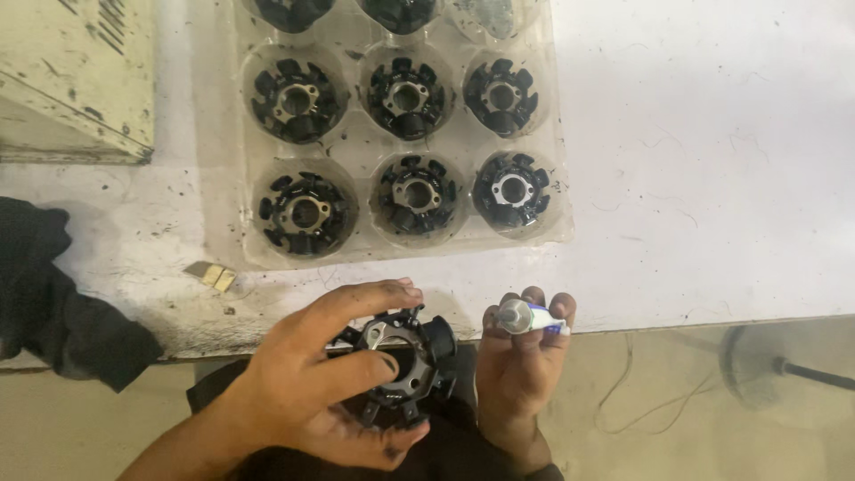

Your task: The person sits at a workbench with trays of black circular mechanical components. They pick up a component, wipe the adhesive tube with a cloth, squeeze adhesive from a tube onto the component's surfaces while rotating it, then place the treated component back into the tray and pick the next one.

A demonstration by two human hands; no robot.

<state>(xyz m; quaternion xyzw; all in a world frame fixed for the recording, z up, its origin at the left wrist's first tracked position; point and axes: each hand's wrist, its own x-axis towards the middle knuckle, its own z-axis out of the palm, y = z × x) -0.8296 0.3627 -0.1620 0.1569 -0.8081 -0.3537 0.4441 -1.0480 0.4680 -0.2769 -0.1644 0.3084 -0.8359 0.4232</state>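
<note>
A clear moulded plastic tray (356,147) lies on the white, grime-speckled desk (712,160), its round wells set in rows. Six wells in full view each hold one black ring-shaped stator core with radial teeth (305,212); the top row runs out of the picture, so its contents are only partly seen.

Below the tray, at the desk's near edge, the left hand (312,383) is curled around another black toothed stator core with a metal hub (396,361), thumb across its centre and fingers over its upper rim. Just to its right, the right hand (521,356) is closed around a small white tube with a blue band (530,318), its silvery nozzle pointing left towards the held core.

A black cloth (53,303) hangs over the desk's left edge. Two small tan pieces (214,276) lie near the tray's lower left corner, and a worn cream-painted box (71,71) sits at top left.
</note>
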